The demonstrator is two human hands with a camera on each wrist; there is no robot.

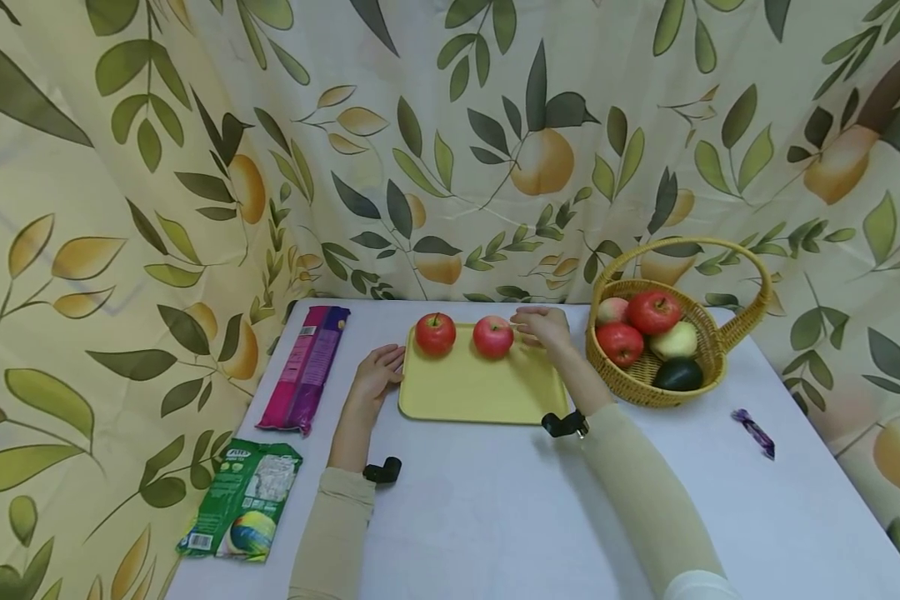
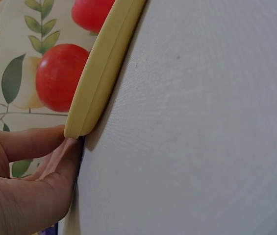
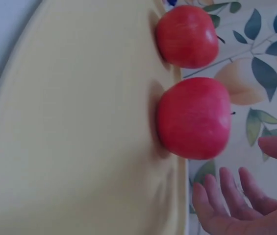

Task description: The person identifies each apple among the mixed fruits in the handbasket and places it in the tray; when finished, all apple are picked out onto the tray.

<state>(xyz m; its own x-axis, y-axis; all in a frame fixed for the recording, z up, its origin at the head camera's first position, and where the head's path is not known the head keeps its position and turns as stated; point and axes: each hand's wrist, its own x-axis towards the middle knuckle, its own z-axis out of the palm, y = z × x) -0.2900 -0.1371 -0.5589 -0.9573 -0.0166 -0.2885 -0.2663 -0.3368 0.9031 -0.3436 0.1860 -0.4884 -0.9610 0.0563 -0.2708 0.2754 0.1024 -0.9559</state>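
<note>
A shallow yellow tray [image 1: 487,392] lies on the white cloth with two red apples, one on the left [image 1: 435,335] and one on the right [image 1: 492,337], near its far edge. My left hand [image 1: 377,375] is at the tray's left rim, and in the left wrist view its thumb and fingers [image 2: 35,142] pinch the rim's end. Just right of the right-hand apple [image 3: 194,120], my right hand [image 1: 546,331] hovers by the tray's far right corner. Its fingers [image 3: 229,196] are spread and loosely bent, apart from the apple, with nothing in them.
A wicker basket [image 1: 648,392] of fruit with a dark green avocado [image 1: 678,375] stands to the right. Beyond it lies a small purple wrapped candy [image 1: 753,433]. On the left are a pink-purple packet [image 1: 303,367] and a green packet [image 1: 243,500]. A patterned curtain [image 1: 450,125] hangs behind.
</note>
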